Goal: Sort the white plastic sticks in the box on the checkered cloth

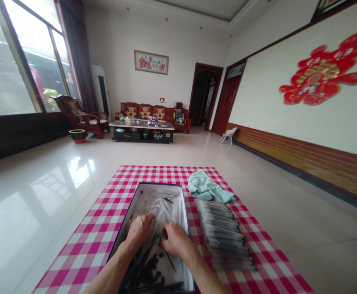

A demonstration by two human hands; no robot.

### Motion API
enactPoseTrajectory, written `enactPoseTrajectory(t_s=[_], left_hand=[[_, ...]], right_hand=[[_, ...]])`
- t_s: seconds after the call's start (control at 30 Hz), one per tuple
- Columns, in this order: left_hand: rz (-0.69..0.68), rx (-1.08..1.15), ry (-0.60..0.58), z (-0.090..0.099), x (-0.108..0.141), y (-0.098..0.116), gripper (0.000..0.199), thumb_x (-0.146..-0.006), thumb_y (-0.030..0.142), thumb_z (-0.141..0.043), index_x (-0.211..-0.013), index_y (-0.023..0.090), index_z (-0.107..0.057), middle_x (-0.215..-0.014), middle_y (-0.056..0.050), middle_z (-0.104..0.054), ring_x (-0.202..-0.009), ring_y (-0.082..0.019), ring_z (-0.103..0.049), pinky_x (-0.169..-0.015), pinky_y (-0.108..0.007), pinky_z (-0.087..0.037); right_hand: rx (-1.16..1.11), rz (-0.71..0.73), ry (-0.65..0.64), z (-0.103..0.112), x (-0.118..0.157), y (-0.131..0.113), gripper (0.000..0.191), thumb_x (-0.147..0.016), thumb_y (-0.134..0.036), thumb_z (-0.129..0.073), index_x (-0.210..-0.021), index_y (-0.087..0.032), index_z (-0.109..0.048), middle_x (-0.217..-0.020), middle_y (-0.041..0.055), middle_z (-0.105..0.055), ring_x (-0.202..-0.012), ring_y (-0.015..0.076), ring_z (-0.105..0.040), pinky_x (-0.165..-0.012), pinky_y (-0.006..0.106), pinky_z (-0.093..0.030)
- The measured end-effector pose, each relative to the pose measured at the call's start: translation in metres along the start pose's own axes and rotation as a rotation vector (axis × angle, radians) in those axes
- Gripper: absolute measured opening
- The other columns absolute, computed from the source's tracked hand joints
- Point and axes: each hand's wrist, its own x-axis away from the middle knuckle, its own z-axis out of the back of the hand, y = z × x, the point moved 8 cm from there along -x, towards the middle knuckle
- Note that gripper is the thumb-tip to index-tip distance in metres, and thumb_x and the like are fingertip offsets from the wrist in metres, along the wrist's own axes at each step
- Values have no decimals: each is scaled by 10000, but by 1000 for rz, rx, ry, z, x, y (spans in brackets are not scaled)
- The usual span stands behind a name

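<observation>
Both hands are inside a white-lined box with a dark blue rim, filled with loose pen parts. My left hand is closed over the box's middle, its fingertips curled above clear plastic tubes. My right hand is closed beside it; a thin dark stick points down below its fingers. Whatever either hand pinches is too small or hidden to make out. Black caps lie heaped in the near part of the box. To the right lies a row of clear pens with black ends, blurred at the near end.
The box and pens rest on a table with a pink-and-white checked cloth. A crumpled mint-green cloth lies behind the pens. Across the tiled floor stand a low coffee table, a red wooden sofa and a small pink chair.
</observation>
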Motion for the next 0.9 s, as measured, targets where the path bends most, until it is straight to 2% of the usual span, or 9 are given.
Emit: enactPoseTrajectory(t_s=[0.3, 0.47, 0.57, 0.7, 0.8, 0.9], left_hand=[[5, 29, -14, 0, -1, 2, 284, -906, 232, -395, -964, 238, -673, -923, -47, -742, -925, -190, -673, -745, -249, -447], [-23, 50, -4, -1, -2, 3, 281, -903, 215, -396, -952, 242, -671, -891, -49, -742, -902, -183, -677, -724, -239, -448], [-52, 67, 22, 1, -1, 6, 275, -911, 215, -391, -937, 238, -664, -874, -51, -740, -867, -180, -682, -696, -229, -442], [-109, 104, 74, 8, 2, 13, 270, -916, 219, -392, -896, 227, -661, -831, -40, -727, -800, -171, -682, -652, -213, -429], [-160, 139, 120, 15, 4, 19, 275, -916, 205, -380, -912, 224, -654, -815, -30, -708, -776, -160, -671, -650, -210, -427], [-200, 169, 157, 21, 7, 24, 292, -917, 205, -360, -885, 210, -650, -779, -28, -686, -745, -154, -655, -646, -213, -428]], right_hand=[[-168, 21, -11, 8, 0, -4, 149, -677, -143, -559, -783, -146, -663, -740, 60, -702, -687, 168, -624, -576, 223, -384], [-327, 34, 18, 22, 2, -11, 156, -750, -170, -513, -806, -172, -659, -757, 23, -695, -737, 156, -628, -617, 209, -408], [-423, 16, 47, 27, 1, -11, 176, -798, -204, -469, -835, -177, -639, -769, 21, -680, -741, 160, -627, -625, 215, -425], [-555, -13, 47, 28, -1, -8, 199, -836, -229, -413, -904, -171, -590, -768, 23, -664, -657, 151, -632, -558, 212, -447], [-636, -20, 46, 26, -4, -5, 221, -802, -179, -425, -981, -166, -554, -752, 13, -656, -646, 148, -634, -543, 208, -454], [-786, 1, 74, 25, -6, -2, 259, -743, -143, -493, -991, -174, -560, -790, 7, -653, -684, 144, -629, -602, 218, -466]])
